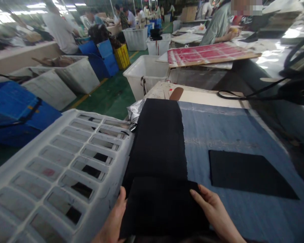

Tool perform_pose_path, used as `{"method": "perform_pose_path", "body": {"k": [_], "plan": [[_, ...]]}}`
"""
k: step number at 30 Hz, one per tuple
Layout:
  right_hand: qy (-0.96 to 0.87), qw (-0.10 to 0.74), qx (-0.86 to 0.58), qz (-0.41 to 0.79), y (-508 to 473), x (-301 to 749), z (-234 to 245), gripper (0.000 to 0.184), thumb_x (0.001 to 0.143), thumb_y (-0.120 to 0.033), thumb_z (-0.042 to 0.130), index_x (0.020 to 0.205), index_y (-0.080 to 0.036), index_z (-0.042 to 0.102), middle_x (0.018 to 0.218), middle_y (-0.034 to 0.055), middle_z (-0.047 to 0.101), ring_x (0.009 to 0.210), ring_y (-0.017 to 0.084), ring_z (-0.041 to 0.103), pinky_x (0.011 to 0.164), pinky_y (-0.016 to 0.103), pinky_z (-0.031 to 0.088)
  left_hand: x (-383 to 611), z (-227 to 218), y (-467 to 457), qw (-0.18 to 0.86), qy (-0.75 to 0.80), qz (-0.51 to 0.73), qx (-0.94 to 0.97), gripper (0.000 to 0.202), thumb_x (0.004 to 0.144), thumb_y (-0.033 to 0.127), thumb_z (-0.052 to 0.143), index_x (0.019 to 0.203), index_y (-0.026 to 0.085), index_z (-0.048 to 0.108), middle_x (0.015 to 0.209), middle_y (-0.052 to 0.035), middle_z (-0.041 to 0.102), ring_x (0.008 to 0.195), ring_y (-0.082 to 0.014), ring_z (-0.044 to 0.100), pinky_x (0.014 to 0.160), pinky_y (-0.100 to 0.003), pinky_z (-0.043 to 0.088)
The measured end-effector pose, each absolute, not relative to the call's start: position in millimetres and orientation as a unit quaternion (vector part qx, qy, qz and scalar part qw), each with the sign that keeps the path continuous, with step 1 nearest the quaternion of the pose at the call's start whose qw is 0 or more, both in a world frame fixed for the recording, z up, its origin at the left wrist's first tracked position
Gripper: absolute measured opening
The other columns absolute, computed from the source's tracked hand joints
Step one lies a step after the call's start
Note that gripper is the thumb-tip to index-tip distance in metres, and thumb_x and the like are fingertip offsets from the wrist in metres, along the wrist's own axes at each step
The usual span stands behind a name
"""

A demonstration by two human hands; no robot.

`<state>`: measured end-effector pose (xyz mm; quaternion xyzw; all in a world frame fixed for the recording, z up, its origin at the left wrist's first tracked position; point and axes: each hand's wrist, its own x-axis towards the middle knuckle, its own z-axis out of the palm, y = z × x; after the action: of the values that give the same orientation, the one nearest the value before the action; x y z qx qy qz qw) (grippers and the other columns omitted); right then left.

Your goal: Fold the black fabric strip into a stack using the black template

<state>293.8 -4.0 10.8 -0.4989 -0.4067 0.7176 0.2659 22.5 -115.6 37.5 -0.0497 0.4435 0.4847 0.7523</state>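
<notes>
Close to me is a folded-looking black fabric piece [164, 209], held at both sides. My left hand [115, 214] grips its left edge, thumb up along the side and the other fingers mostly hidden. At the upper right corner, my right hand [210, 204] pinches the same piece between thumb and fingers. Just beyond it lies a long black fabric strip [159, 138] with a rough right edge; the held piece overlaps its near end. Another flat black piece [245, 173], slanted on its right side, rests on the blue table covering [218, 131] to the right.
A white slotted plastic crate [72, 158] stands against the table on my left. Past the table's far edge is a white bin [148, 69]. A red-topped board [205, 54] and a black cable [255, 89] lie ahead right. A person [215, 25] works beyond.
</notes>
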Motion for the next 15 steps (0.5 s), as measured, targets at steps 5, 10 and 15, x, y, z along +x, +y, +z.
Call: {"method": "perform_pose_path", "body": {"k": [5, 10, 15], "plan": [[-0.458, 0.243, -0.489, 0.702, -2.7, 276.8, 16.0, 0.035, 0.079, -0.052, 0.065, 0.085, -0.017, 0.062, 0.076, 0.0022, 0.068, 0.071, 0.018, 0.062, 0.067, 0.029, 0.052, 9.9, 47.7, -108.5, 0.635, 0.599, 0.465, 0.149, 0.047, 0.083, 0.038, 0.064, 0.126, 0.02, 0.058, 0.121, -0.0073, 0.067, 0.115, -0.0267, 0.059, 0.103, -0.04, 0.044], [-0.497, 0.2, -0.477, 0.697, 10.8, 266.2, 23.3, 0.039, 0.078, -0.056, 0.063, 0.081, -0.017, 0.065, 0.072, 0.0027, 0.067, 0.07, 0.02, 0.061, 0.066, 0.031, 0.052, -14.6, 44.0, -100.0, 0.536, 0.664, 0.41, 0.321, 0.04, 0.084, 0.037, 0.06, 0.119, 0.017, 0.061, 0.118, -0.0076, 0.068, 0.11, -0.0262, 0.061, 0.099, -0.039, 0.046], [-0.548, 0.177, -0.524, 0.628, 31.1, 251.5, 13.8, 0.047, 0.074, -0.064, 0.06, 0.072, -0.017, 0.062, 0.056, -0.0005, 0.058, 0.056, 0.016, 0.056, 0.05, 0.025, 0.045, -31.9, 30.7, -93.4, 0.472, 0.72, 0.356, 0.364, 0.036, 0.083, 0.043, 0.058, 0.106, 0.015, 0.064, 0.094, -0.0065, 0.072, 0.088, -0.023, 0.065, 0.083, -0.033, 0.051]]}}
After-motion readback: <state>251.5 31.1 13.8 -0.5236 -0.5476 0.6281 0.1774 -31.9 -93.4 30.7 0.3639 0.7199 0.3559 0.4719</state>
